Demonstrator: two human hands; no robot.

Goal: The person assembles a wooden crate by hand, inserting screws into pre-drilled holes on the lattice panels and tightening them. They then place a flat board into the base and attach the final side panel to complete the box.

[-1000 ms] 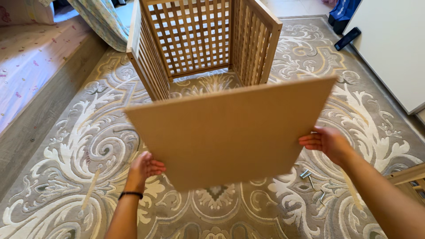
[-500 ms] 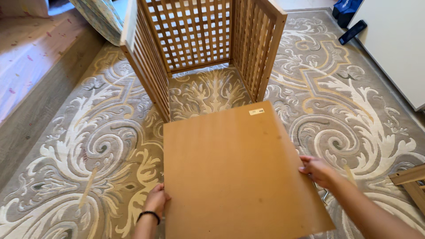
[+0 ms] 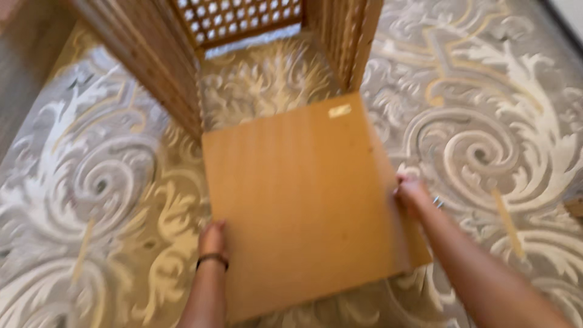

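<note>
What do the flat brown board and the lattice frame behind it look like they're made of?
The board looks like thin hardboard or fibreboard: flat, matte, even tan, with no grain showing. The lattice frame looks like light unpainted wood, going by its slats and square grid. Motion blur hides finer texture on both.

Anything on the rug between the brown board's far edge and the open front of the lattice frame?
Nothing visible. The brown board, gripped at its sides by the left hand and right hand, has its far edge at the mouth of the lattice frame; only bare patterned rug shows between the two side panels. The view is blurred.
</note>
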